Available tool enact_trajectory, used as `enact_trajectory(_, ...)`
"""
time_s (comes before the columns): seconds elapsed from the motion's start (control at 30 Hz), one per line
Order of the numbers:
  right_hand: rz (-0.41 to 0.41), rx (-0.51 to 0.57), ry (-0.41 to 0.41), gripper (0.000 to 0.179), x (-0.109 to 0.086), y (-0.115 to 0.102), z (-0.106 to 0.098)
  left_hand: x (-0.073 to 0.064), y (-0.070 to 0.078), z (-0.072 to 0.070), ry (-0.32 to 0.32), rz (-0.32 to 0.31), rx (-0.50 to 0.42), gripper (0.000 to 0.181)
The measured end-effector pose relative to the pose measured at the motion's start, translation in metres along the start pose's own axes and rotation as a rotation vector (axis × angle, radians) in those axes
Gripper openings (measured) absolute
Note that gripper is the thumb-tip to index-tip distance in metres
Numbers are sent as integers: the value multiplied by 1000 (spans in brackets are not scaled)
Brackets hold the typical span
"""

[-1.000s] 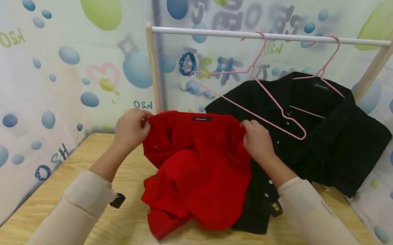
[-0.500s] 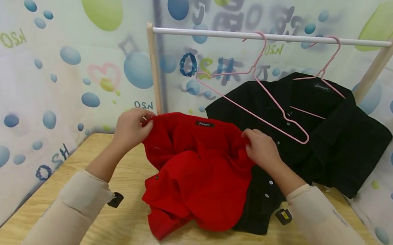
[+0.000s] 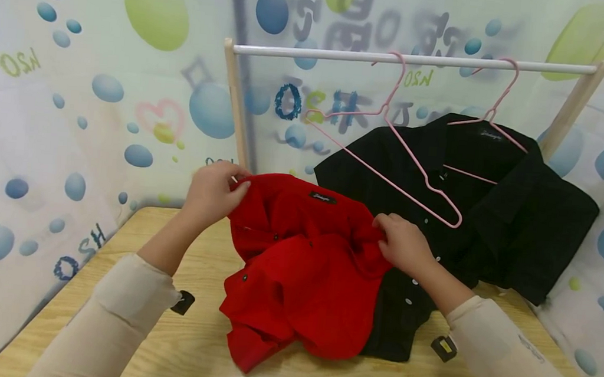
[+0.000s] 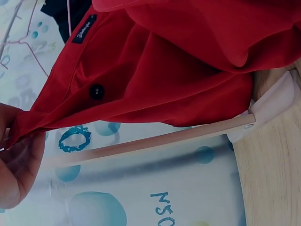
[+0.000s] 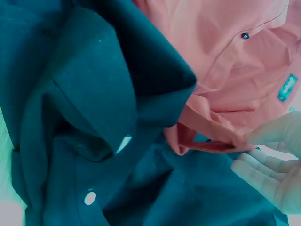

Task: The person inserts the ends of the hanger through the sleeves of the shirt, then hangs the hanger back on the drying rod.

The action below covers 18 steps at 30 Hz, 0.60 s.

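Observation:
A red shirt with dark buttons and a black neck label hangs between both hands, its lower part bunched on the table. At its upper left corner my left hand pinches the cloth; the left wrist view shows thumb and fingers of the left hand gripping the edge. My right hand pinches the upper right corner, lower than the left. In the right wrist view the right hand holds a fold of the shirt, which looks pinkish there. A pink hanger hangs bare just behind it.
A rack with a white rod and wooden posts stands at the back. From it a black shirt hangs on a second pink hanger, its lower part draping onto the table behind the red one. A patterned cloth wall encloses the table.
The left hand has shifted slightly right and up, while the right hand has moved down and a little right. The red shirt's top edge now slants down to the right. The bare hanger has swung slightly.

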State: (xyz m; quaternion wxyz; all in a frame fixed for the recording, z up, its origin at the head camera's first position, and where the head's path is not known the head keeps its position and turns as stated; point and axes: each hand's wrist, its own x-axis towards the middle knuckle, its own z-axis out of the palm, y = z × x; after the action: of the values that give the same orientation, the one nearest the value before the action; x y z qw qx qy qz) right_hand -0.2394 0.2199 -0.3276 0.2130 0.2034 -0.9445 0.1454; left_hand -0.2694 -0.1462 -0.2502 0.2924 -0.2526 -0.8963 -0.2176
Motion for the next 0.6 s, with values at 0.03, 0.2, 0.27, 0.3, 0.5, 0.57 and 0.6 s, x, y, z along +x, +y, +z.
enact_trajectory(0.03, -9, -3, 5, 24, 0, -1, -1, 1, 1, 0, -7, -4, -3, 14)
enact_trajectory(0.2, -51, -26, 46, 23, -2, -10, -12, 3, 6, 2, -43, -24, -8, 16)
enact_trajectory(0.27, -60, -40, 75, 23, -1, -14, -20, 3, 7, 2, -49, -24, -8, 16)
enact_trajectory(0.3, -63, -42, 90, 24, -1, -17, -25, 3, 8, 2, -49, -22, -8, 16)
enact_trajectory(0.5, -76, -81, 200, 23, 7, -26, -60, 4, 10, 2, -44, -15, -4, 15)
enact_trajectory(0.57, -60, -99, 229, 23, 11, -28, -72, 5, 10, 2, -48, -19, -2, 15)
enact_trajectory(0.6, -47, -108, 241, 23, 13, -28, -77, 5, 10, 2, -50, -20, -2, 15)
